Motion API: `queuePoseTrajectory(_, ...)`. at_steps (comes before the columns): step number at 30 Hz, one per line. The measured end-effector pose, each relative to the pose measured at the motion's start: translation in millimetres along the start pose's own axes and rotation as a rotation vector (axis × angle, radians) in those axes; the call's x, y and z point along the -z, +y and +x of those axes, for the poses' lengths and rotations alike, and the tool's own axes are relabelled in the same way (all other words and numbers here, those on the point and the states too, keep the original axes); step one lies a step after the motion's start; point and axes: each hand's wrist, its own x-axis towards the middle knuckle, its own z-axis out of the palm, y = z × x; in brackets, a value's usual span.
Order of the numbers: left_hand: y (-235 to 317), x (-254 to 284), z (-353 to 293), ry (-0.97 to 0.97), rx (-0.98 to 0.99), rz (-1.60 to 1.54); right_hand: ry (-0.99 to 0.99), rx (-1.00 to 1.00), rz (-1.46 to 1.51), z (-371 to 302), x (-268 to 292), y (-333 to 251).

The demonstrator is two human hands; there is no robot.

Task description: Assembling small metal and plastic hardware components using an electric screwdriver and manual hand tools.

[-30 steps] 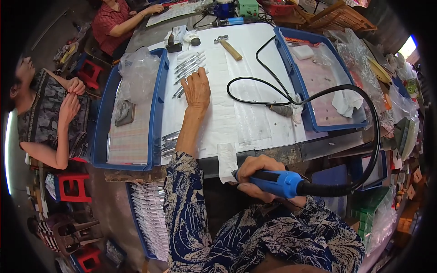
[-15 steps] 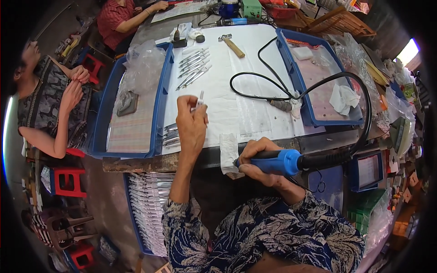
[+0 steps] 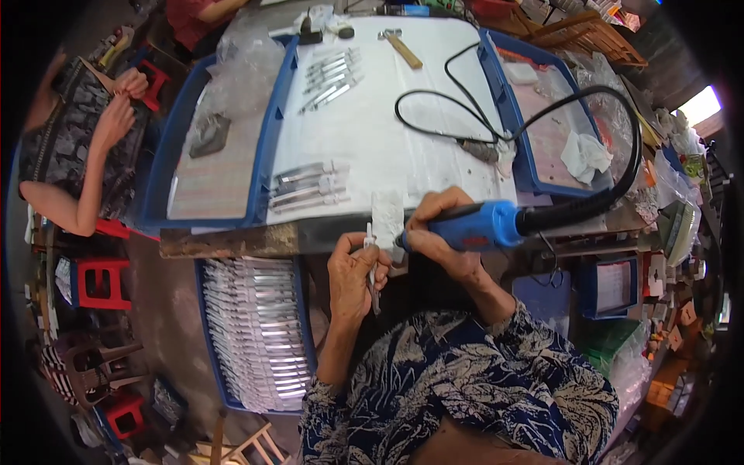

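My right hand (image 3: 448, 246) is wrapped round a blue-and-black handheld rotary tool (image 3: 490, 225), its tip pointing left. A thick black cable (image 3: 570, 215) runs from its back end. Just left of the tip, my left hand (image 3: 353, 277) pinches a slim silver piece with a white part (image 3: 376, 298), held upright in front of the table edge. A white folded cloth pad (image 3: 387, 211) lies over the edge beside both hands. On the white table sheet (image 3: 372, 132) rest several similar slim pieces (image 3: 310, 186) near my left, and another group (image 3: 332, 79) farther back.
Blue trays (image 3: 283, 139) (image 3: 502, 101) flank the sheet. A hammer (image 3: 404, 53) lies at the back. Below the table, a blue crate (image 3: 203, 310) is stacked with slim pieces. Another person (image 3: 85, 155) sits at the left beside red stools (image 3: 103, 284).
My left hand has come down and right with the slim piece, from above the sheet to beside the tool tip. My right hand still grips the tool. The view has tilted lower.
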Motion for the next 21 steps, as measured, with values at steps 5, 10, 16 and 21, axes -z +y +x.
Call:
queuePoseTrajectory(5, -15, -1, -6, 0.075, 0.001, 0.057, 0.036, 0.054, -0.012, 7, -3, 4)
queuePoseTrajectory(10, -21, -4, -6, 0.070, -0.033, 0.051, 0.136, 0.084, -0.038, 14, -2, 9)
queuePoseTrajectory(16, -30, -11, -8, 0.019, -0.085, 0.101, 0.119, 0.156, -0.059, 11, 4, 15)
queuePoseTrajectory(21, -34, -11, -2, 0.018, -0.101, 0.113, 0.035, 0.183, -0.196, 11, 0, 6)
